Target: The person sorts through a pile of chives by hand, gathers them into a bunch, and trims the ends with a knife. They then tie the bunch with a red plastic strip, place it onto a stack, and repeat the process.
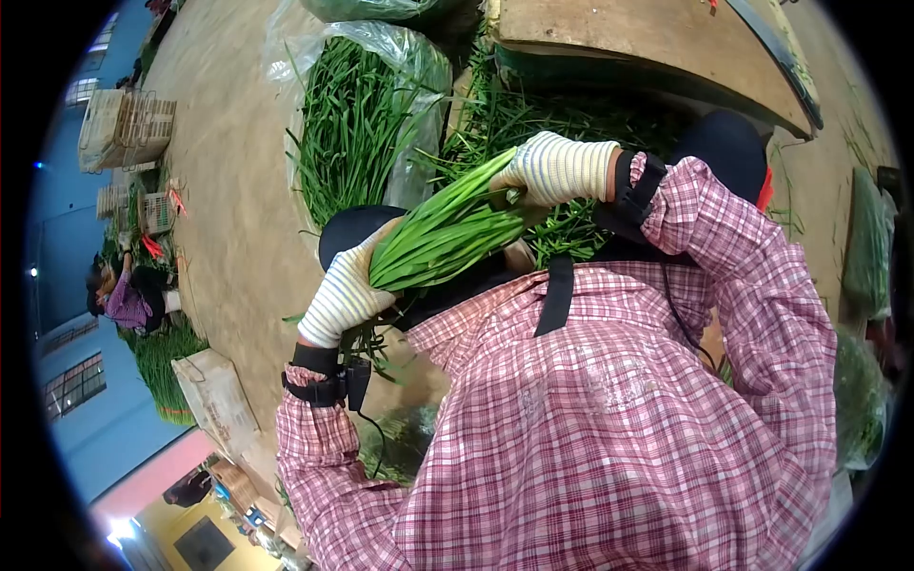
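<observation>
The left hand (pixel 347 295) and right hand (pixel 562 169) clasped opposite ends of a bunch of greens (pixel 447 233), near an open bag (pixel 430 81). A light, even grip best avoided crushing them.

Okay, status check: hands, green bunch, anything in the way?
Left hand and right hand both on the green bunch. Bunch held slanting between them. Loose greens just below right hand; nothing seen blocking either.

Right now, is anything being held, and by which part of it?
Yes, a bunch of long green leaves: the left hand holds it at one end, the right hand near the other.
</observation>
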A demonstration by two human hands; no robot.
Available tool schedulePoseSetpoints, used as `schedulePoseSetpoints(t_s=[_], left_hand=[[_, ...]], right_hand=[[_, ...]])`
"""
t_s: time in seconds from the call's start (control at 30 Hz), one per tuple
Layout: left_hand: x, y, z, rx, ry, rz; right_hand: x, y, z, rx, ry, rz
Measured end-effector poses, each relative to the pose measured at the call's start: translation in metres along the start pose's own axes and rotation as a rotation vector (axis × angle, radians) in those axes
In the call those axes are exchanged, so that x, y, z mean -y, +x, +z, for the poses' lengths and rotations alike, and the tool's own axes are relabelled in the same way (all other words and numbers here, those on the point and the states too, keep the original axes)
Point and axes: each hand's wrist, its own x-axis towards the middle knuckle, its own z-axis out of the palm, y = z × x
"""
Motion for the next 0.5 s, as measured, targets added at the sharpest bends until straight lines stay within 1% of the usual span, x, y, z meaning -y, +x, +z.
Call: schedulePoseSetpoints(t_s=[0.03, 0.13, 0.2, 0.27, 0.3, 0.4, 0.43, 0.47, 0.5], left_hand=[[-0.002, 0.001, 0.000, 0.020, 0.031, 0.000], [0.001, 0.004, -0.001, 0.047, 0.069, 0.014], [0.003, 0.005, -0.001, 0.069, 0.025, -0.004], [-0.003, 0.002, -0.005, 0.059, 0.038, -0.006], [-0.005, 0.000, -0.007, 0.046, 0.048, -0.008], [-0.003, 0.002, -0.012, 0.093, 0.074, 0.012], [-0.004, 0.002, -0.012, 0.093, 0.075, 0.012], [-0.007, 0.002, -0.012, 0.100, 0.108, -0.004], [-0.009, 0.002, -0.012, 0.106, 0.141, -0.020]], right_hand=[[0.001, 0.003, 0.000, 0.061, -0.034, 0.016], [0.008, 0.000, 0.006, 0.047, -0.107, 0.025], [0.007, -0.001, 0.007, 0.054, -0.084, 0.023], [0.003, -0.003, 0.001, 0.034, 0.100, -0.016], [0.000, -0.003, 0.000, 0.053, 0.178, 0.005], [0.003, 0.001, 0.005, 0.106, 0.144, -0.003], [0.006, 0.001, 0.007, 0.123, 0.087, -0.020], [0.009, 0.000, 0.008, 0.123, 0.088, -0.021], [0.010, -0.001, 0.010, 0.120, 0.026, -0.036]])
